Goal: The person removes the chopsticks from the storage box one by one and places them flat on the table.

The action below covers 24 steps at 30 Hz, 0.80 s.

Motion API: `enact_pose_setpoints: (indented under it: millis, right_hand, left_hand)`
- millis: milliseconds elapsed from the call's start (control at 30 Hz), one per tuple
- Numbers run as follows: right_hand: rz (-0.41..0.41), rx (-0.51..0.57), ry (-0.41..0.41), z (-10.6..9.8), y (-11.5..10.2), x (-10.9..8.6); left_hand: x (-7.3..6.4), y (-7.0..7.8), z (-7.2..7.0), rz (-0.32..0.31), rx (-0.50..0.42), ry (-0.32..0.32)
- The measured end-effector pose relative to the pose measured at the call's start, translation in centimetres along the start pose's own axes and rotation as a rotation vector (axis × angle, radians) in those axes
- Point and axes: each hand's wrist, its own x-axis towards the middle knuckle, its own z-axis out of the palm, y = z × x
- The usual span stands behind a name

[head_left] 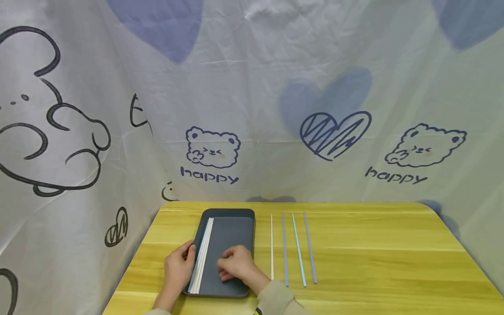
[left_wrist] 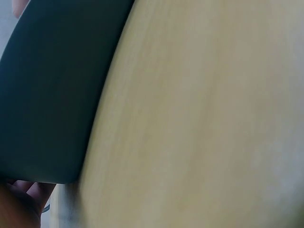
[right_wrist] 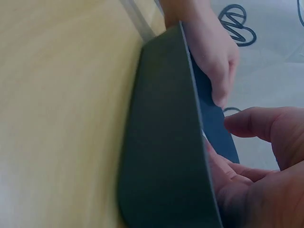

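A dark grey rectangular tray (head_left: 232, 234) lies on the table, with several long thin white sticks (head_left: 201, 258) side by side along its left inner wall. My left hand (head_left: 178, 266) holds the tray's left side, its thumb at the rim. In the right wrist view the left hand (right_wrist: 211, 54) also shows on the far wall. Over the tray's lower right part is my right hand (head_left: 238, 264), its fingers bent loosely. The right wrist view shows the right thumb apart from the fingers (right_wrist: 228, 173) and nothing visible held between them.
Right of the tray, several thin sticks lie upright to the view on the wooden table (head_left: 374, 262): a pale pink stick (head_left: 272, 245), a light blue stick (head_left: 298, 249) and purple sticks (head_left: 309, 247). A printed cloth (head_left: 267, 175) hangs behind and at the sides.
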Motion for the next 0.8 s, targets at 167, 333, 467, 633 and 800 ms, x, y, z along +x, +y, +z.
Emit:
enact_pose_setpoints:
  millis: [167, 333, 467, 633, 800]
  right_hand:
    - [0.032, -0.012, -0.005, 1.1, 0.3, -0.1]
    - [0.060, 0.010, -0.016, 1.9, 0.4, 0.2]
    - [0.088, 0.072, -0.037, 2.3, 0.7, 0.6]
    - [0.118, 0.131, -0.057, 2.6, 1.1, 1.1]
    - [0.109, 0.148, -0.077, 3.1, 1.2, 1.1]
  left_hand:
    - [0.0, 0.2, -0.1, -0.017, 0.000, -0.024]
    - [0.1, 0.2, -0.1, -0.013, 0.001, -0.019]
    - [0.1, 0.2, -0.1, -0.012, 0.000, -0.021]
    - [0.1, 0.2, -0.1, -0.016, -0.003, -0.024]
    - [0.1, 0.1, -0.1, -0.019, -0.004, -0.024]
